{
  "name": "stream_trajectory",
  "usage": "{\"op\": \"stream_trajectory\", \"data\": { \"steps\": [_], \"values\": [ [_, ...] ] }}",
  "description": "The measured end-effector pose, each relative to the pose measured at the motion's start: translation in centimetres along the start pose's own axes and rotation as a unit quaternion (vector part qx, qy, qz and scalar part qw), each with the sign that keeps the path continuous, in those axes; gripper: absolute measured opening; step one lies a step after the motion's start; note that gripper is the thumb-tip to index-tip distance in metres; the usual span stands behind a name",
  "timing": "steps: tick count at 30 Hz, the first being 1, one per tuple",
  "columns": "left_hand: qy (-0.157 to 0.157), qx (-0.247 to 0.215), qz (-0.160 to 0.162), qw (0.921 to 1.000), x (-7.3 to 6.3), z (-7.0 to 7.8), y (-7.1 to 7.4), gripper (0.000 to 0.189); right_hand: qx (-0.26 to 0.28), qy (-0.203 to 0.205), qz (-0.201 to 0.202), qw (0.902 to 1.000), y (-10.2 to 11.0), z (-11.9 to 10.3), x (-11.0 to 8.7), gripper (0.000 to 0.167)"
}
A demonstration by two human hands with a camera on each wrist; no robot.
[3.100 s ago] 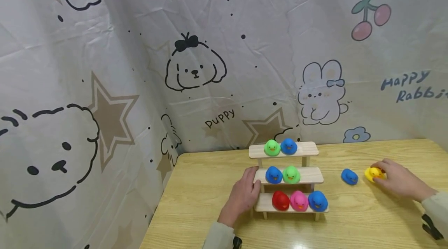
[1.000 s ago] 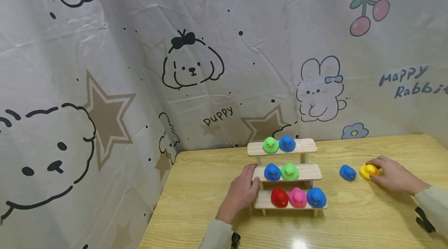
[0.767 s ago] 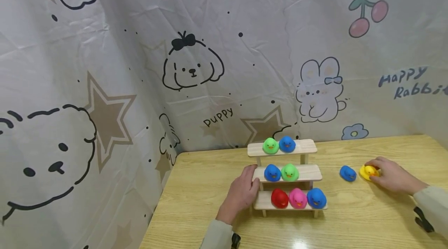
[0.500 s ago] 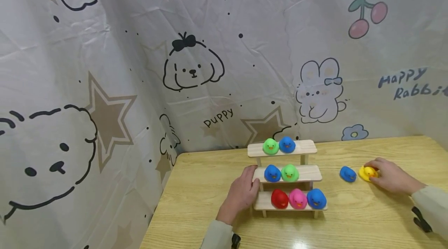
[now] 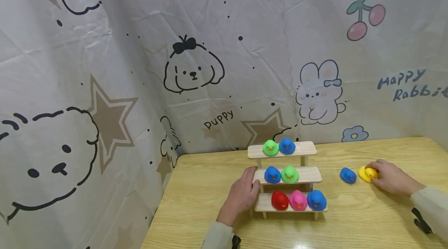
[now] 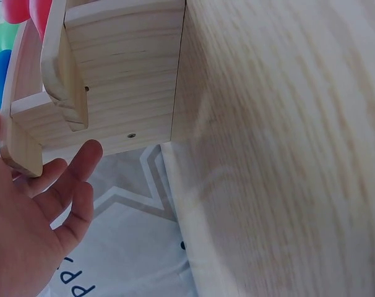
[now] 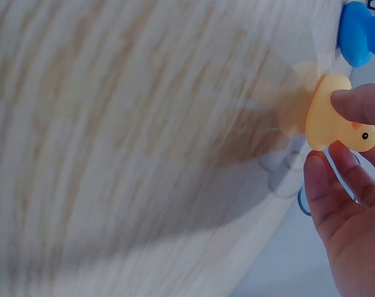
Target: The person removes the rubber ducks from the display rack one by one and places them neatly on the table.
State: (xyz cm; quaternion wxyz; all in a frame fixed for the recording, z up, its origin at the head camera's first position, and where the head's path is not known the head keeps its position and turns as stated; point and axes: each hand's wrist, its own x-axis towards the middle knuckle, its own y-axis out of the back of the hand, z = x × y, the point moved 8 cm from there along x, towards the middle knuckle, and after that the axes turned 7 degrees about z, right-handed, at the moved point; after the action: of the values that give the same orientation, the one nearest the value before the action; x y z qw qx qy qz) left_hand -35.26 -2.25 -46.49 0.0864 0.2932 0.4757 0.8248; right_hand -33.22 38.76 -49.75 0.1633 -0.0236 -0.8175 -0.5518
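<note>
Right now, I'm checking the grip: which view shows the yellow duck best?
The right wrist view: the yellow duck appears large in the right hand. The head view shows it small, partly covered; the left wrist view lacks it.

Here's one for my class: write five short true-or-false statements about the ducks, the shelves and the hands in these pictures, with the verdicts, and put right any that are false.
1. The right hand holds the yellow duck. True.
2. The bottom shelf carries two ducks. False: the bottom shelf carries three, a red duck, a pink duck and a blue one.
3. The loose blue duck lies on the table, between the shelves and the yellow duck. True.
4. The top shelf carries a pink duck and a red duck. False: the top shelf carries a green one and a blue one.
5. The left hand is at the left end of the middle shelf. True.
</note>
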Motion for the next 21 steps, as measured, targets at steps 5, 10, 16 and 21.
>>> {"op": "stream_trajectory", "data": {
  "steps": [5, 10, 16, 21],
  "values": [
    [0.002, 0.003, -0.001, 1.0, -0.01, -0.02, 0.03, 0.045, -0.004, 0.0, -0.002, 1.0, -0.08, 0.15, 0.07, 0.035],
    [0.002, 0.005, -0.002, 1.0, -0.05, 0.0, 0.05, 0.045, -0.005, 0.002, -0.002, 1.0, -0.18, 0.07, 0.06, 0.036],
    [0.008, 0.004, -0.009, 0.9999, -0.09, 0.0, -0.01, 0.045, -0.011, -0.002, -0.006, 0.9999, -0.24, 0.07, 0.04, 0.036],
    [0.014, -0.002, -0.013, 0.9998, -0.01, -0.14, 0.01, 0.046, -0.006, -0.002, -0.004, 1.0, -0.03, -0.16, 0.1, 0.042]
  ]
}}
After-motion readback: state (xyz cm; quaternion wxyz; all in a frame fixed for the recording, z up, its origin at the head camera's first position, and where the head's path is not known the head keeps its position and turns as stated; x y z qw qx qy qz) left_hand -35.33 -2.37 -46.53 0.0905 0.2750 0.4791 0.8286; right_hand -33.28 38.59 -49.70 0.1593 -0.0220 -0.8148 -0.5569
